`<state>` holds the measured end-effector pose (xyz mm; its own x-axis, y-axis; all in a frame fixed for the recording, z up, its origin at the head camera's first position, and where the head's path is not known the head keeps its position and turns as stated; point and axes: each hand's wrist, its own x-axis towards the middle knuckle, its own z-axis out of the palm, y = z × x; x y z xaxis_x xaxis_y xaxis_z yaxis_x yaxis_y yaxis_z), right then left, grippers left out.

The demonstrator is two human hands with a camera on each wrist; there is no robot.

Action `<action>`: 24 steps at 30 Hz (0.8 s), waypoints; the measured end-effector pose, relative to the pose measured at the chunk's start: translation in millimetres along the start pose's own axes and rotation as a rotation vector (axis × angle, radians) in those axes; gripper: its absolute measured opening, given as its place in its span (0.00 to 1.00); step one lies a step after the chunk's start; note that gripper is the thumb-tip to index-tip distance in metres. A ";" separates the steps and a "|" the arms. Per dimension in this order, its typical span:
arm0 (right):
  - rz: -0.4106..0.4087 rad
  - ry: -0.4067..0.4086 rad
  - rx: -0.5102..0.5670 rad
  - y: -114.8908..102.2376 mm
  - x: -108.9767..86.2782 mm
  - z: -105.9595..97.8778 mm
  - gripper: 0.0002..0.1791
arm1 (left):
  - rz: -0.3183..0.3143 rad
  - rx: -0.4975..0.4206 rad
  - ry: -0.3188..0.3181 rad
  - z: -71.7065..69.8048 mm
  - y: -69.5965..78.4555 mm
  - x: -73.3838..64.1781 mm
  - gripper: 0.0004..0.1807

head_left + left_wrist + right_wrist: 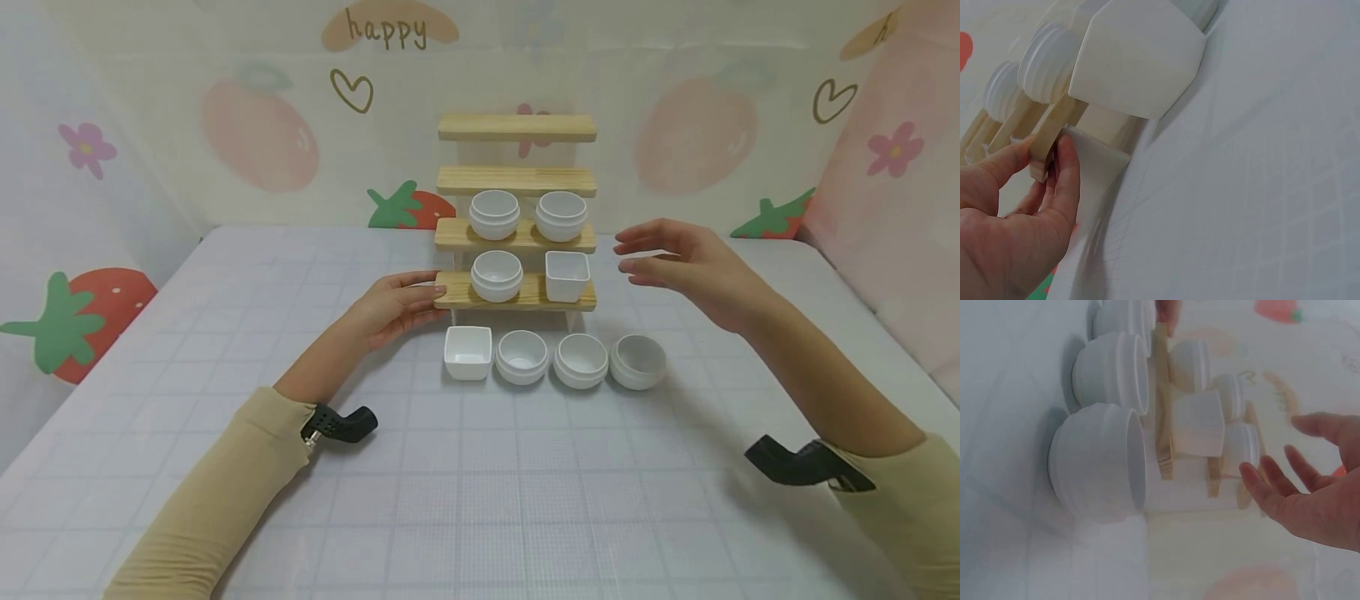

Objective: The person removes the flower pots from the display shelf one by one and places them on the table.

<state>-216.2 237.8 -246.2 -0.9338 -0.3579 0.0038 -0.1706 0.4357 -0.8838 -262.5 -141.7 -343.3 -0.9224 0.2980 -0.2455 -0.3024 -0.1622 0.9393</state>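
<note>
My left hand (397, 307) pinches the left end of the lowest board of a wooden tiered stand (517, 181), thumb on top and fingers beneath, as the left wrist view shows. On that board sit a round white bowl (497, 277) and a square white cup (567, 277). The board above carries two more round bowls (494, 215); the upper two boards are bare. To the right of the stand, my right hand (693, 267) is in the air, fingers apart and loosely bent, holding nothing. In the right wrist view its fingers (1272, 494) overlap the stand's far end.
In front of the stand, a square white cup (468, 353) and three round white bowls (581, 361) stand in a row on the table, which has a pale checked cover (480, 483). Behind rises a printed cloth backdrop (420, 92).
</note>
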 end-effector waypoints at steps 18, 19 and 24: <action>0.028 -0.008 -0.011 -17.9 13.4 9.5 0.27 | 0.010 -0.001 -0.002 -1.2 -1.5 0.6 0.33; 0.026 -0.010 -0.008 -18.3 14.6 9.7 0.28 | 0.009 -0.001 -0.001 -1.3 -1.6 0.6 0.33; 0.025 0.005 0.000 -22.6 19.4 13.2 0.27 | 0.007 0.002 0.002 -1.0 -1.3 0.3 0.33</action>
<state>-226.3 210.1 -232.3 -0.9393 -0.3427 -0.0163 -0.1469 0.4446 -0.8836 -262.6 -142.4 -344.8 -0.9250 0.2947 -0.2398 -0.2958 -0.1623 0.9414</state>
